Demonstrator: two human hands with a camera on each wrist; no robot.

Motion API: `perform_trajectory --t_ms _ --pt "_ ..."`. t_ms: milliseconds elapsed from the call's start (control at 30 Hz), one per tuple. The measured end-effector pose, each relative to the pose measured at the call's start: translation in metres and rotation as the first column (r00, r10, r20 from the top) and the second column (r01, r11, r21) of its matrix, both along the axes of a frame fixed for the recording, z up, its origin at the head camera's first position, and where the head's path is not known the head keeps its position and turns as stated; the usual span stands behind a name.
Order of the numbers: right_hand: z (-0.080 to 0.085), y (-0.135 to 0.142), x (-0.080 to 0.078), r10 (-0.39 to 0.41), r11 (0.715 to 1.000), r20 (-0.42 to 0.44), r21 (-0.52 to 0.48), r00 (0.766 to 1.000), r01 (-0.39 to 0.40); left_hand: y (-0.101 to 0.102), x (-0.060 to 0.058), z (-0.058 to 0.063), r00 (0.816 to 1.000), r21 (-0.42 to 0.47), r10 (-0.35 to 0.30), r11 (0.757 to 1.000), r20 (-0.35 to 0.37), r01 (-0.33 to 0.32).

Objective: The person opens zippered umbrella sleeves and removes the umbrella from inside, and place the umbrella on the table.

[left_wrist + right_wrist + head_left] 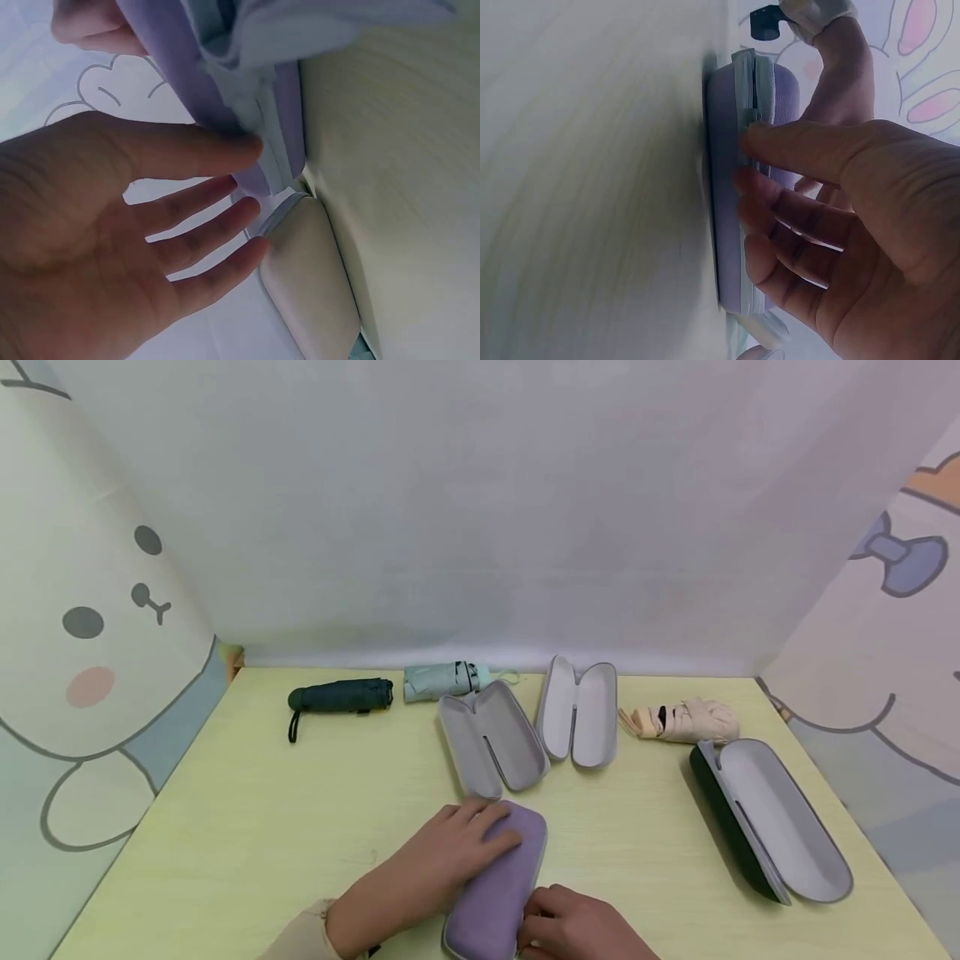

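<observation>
A purple hard-shell zip case point(498, 893) lies on the table at the near middle, its lid down. Over its upper end rests my left hand point(435, 860), fingers spread. The left wrist view shows this left hand point(112, 217) with its thumb against the pale zip band point(266, 127) and the other fingers fairly straight. At the case's right side is my right hand point(573, 927). In the right wrist view, thumb and curled fingers of the right hand point(810, 210) pinch at the zipper pull point(754, 116), mostly hidden. A gap shows in the zip band beyond it.
Two opened grey-lined cases point(517, 743) point(596, 718) lie beyond the purple one. A dark green case point(780, 827) stands open at the right. Folded umbrellas lie along the back: dark green point(341, 696), light blue-green point(438, 682) and beige point(690, 722).
</observation>
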State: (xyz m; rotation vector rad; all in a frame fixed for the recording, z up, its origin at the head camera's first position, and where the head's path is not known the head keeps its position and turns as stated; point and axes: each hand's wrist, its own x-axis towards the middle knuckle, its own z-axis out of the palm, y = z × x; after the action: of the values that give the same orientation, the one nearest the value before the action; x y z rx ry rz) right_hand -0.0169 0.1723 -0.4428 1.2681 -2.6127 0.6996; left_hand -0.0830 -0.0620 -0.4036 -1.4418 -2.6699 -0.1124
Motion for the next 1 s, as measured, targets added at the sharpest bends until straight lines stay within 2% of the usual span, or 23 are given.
perform_trajectory --t_ms 133,233,333,400,533,633,733,900,1000 --pt "-0.001 -0.002 0.001 -0.019 1.0 -0.025 0.0 1.0 0.019 -0.004 0.016 -0.002 0.999 0.007 -0.015 1.0 -0.049 0.015" --pt "-0.002 -0.003 0.001 -0.028 1.0 -0.037 -0.004 0.999 0.028 -0.007 0.029 -0.006 0.988 0.036 -0.046 0.998 -0.145 0.052" --pt "-0.002 -0.003 0.0 -0.032 0.999 -0.026 -0.007 0.999 0.032 -0.008 0.04 -0.013 0.961 0.049 -0.074 0.995 -0.266 0.09" --pt "-0.001 -0.003 0.0 -0.034 0.999 -0.014 -0.005 0.999 0.034 -0.007 0.048 -0.019 0.938 0.054 -0.069 0.994 -0.338 0.092" --pt "0.0 -0.001 -0.001 -0.035 0.999 0.025 0.002 0.999 0.035 -0.002 0.059 -0.028 0.909 0.053 -0.035 0.997 -0.416 0.062" --pt "0.001 0.0 -0.001 -0.04 0.999 0.053 0.01 0.998 0.039 0.001 0.063 -0.03 0.907 0.04 -0.018 0.998 -0.422 0.038" --pt "0.002 0.001 -0.001 -0.044 0.999 0.083 0.018 0.996 0.042 0.002 0.064 -0.026 0.914 0.02 -0.01 1.0 -0.405 0.019" --pt "0.002 0.001 0.0 -0.047 0.999 0.09 0.022 0.995 0.045 0.0 0.069 -0.016 0.951 -0.044 0.015 0.999 -0.309 -0.03" --pt "0.003 0.002 0.0 -0.065 0.997 0.095 0.036 0.993 0.062 0.001 0.069 -0.016 0.957 -0.03 0.02 0.999 -0.29 -0.03"
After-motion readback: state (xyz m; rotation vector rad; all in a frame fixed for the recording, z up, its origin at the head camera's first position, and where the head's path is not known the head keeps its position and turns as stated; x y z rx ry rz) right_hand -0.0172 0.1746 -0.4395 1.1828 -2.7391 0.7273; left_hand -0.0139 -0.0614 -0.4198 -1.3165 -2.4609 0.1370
